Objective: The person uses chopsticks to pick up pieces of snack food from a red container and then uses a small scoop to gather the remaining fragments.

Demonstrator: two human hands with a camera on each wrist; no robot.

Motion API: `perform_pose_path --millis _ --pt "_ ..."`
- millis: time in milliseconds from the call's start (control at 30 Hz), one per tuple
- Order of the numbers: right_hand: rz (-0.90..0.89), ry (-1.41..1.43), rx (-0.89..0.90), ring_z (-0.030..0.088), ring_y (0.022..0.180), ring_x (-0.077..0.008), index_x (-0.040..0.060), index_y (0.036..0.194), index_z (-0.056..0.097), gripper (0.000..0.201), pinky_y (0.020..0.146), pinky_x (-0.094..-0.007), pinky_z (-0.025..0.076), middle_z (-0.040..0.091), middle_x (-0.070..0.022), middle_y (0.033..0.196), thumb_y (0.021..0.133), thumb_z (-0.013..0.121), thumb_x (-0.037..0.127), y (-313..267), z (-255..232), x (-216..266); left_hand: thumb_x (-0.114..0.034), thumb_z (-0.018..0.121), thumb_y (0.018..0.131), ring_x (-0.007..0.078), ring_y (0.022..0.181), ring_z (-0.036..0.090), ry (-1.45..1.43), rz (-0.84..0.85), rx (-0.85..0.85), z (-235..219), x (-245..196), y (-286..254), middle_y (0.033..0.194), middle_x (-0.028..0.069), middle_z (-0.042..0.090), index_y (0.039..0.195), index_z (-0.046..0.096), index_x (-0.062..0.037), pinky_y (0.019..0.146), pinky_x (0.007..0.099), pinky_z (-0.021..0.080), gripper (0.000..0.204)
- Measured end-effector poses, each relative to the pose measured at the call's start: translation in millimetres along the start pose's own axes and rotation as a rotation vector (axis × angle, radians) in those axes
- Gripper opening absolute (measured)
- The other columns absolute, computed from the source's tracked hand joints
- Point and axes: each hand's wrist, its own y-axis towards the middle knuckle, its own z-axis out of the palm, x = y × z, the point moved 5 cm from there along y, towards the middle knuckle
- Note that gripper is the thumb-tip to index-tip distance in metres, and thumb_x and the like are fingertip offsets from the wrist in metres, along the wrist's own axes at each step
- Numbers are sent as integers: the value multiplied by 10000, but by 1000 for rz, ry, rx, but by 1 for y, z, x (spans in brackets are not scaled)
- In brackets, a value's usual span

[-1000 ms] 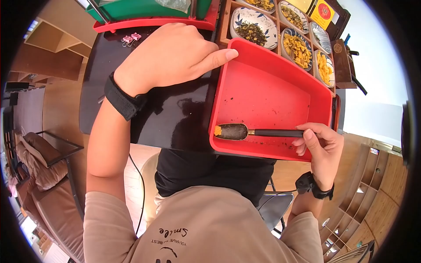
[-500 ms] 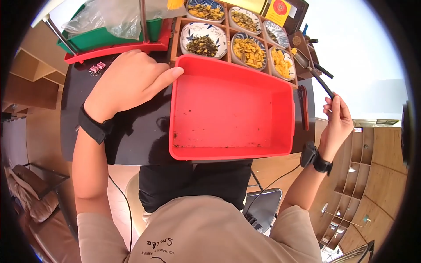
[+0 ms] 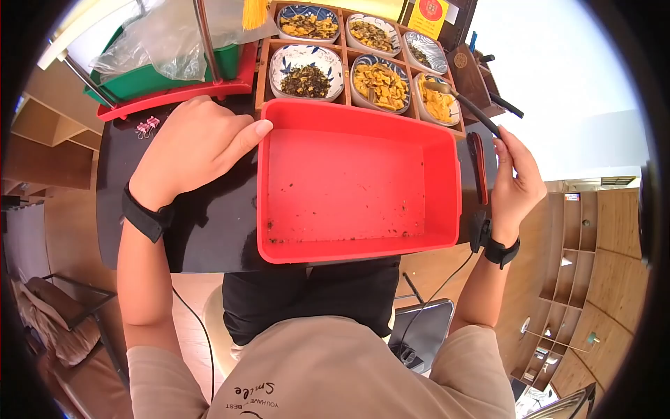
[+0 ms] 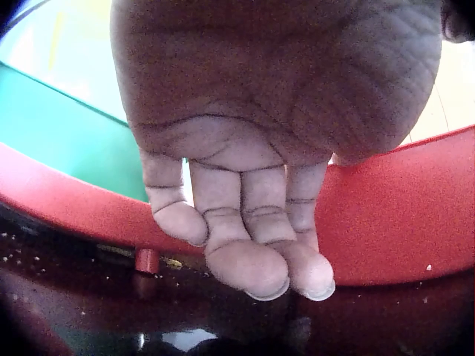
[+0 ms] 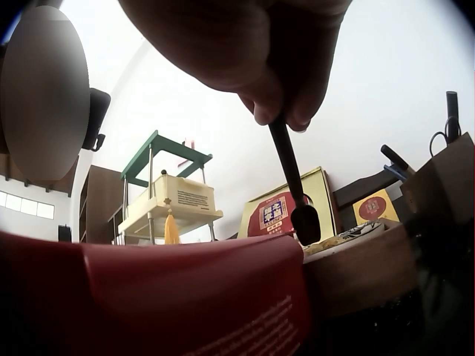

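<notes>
My right hand (image 3: 517, 183) pinches the dark handle of a scoop (image 3: 479, 114). The scoop's head lies at or just over the yellow pieces (image 3: 438, 106) in the bowl at the right end of the near row; whether it touches them, I cannot tell. In the right wrist view the scoop (image 5: 305, 223) points down from the fingertips of my hand (image 5: 278, 59). The thumb of my left hand (image 3: 192, 150) rests on the left back corner of a red tray (image 3: 356, 181) with dark crumbs. Loosely curled fingers of that hand (image 4: 252, 185) hang beside the tray's wall (image 4: 401, 222).
A wooden divided box (image 3: 336, 106) behind the tray holds several patterned bowls of dried pieces. At the back left stands a green bin (image 3: 143, 82) with plastic bags. Pink clips (image 3: 147, 127) and a red-and-black object (image 3: 479, 167) lie on the dark table (image 3: 202, 244).
My right hand has brought the scoop left from beyond the box to the yellow pieces, its head now turned over. Earlier the scoop was over the red tray. My left thumb has stayed on the corner.
</notes>
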Motion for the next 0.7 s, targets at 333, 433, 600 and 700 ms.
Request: perform_pose_path --millis 333,433,600,700 --pt "-78 -123 13 752 888 -201 31 1077 779 214 796 -300 576 777 -121 970 894 732 -67 7 -4 8 -347 402 1101 458 721 540 11 -17 30 0 0 0 679 231 557 739 596 -10 703 501 408 532" --pt "-63 -137 4 752 889 -200 32 1073 780 215 796 -302 577 776 -120 968 893 728 -72 6 -8 7 -352 401 1103 458 730 538 12 -26 35 0 0 0 688 232 562 745 600 -10 715 499 410 533" --pt "-67 -156 17 751 888 -203 29 1066 780 218 794 -305 578 776 -120 968 889 722 -85 1 -14 10 -354 400 1103 461 740 535 33 -22 42 1 0 0 698 234 565 754 604 -9 727 499 413 531" --pt "-76 -164 9 752 890 -209 27 1065 779 228 797 -308 580 775 -123 970 882 720 -95 1 -17 13 -354 402 1103 464 738 533 31 -24 40 0 0 0 696 235 565 749 597 -8 727 500 413 531"
